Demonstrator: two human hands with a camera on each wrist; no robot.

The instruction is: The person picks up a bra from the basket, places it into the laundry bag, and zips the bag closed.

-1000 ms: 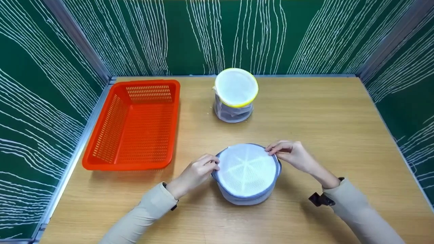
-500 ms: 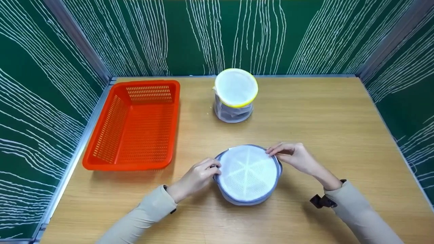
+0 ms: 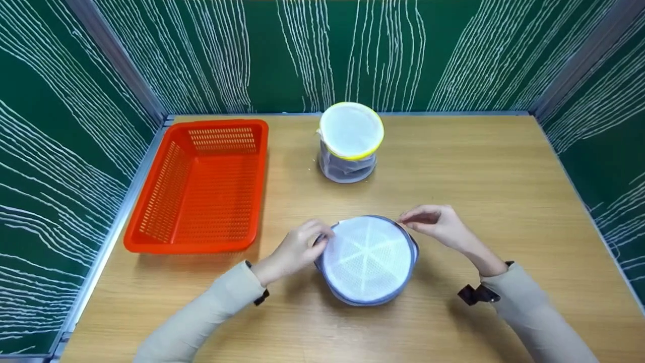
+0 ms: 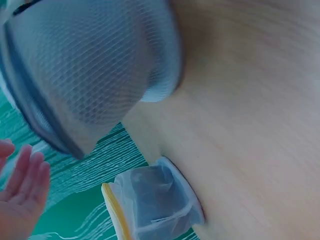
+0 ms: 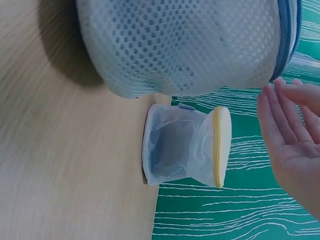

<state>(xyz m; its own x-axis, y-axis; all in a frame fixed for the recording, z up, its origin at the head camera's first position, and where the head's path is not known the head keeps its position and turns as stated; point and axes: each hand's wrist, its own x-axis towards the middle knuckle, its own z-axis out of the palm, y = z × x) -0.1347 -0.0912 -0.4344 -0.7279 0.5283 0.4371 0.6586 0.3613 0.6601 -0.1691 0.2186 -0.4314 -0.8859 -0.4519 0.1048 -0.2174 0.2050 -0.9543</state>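
Observation:
A round white mesh laundry bag (image 3: 367, 259) with a blue-grey zipper around its top stands upright on the table in the head view. My left hand (image 3: 301, 247) is at its left rim, fingertips over the edge of the lid; the left wrist view shows that hand's fingers straight and apart from the mesh. At the upper right rim is my right hand (image 3: 436, 227). In the right wrist view its extended fingers (image 5: 282, 117) reach the zipper edge, thumb close to them. A smaller mesh laundry bag (image 3: 347, 169) with a yellow zipper stands behind.
An orange plastic basket (image 3: 211, 201) with slotted walls sits on the left of the wooden table (image 3: 478, 176). Green panels (image 3: 302, 55) with white wavy lines enclose the back and sides, joined by grey metal posts (image 3: 121, 60).
Both hands have loosened from the big bag's rim. The left hand has lifted and its fingers have spread; the right has drawn slightly up and back. The bag stays nearly in place.

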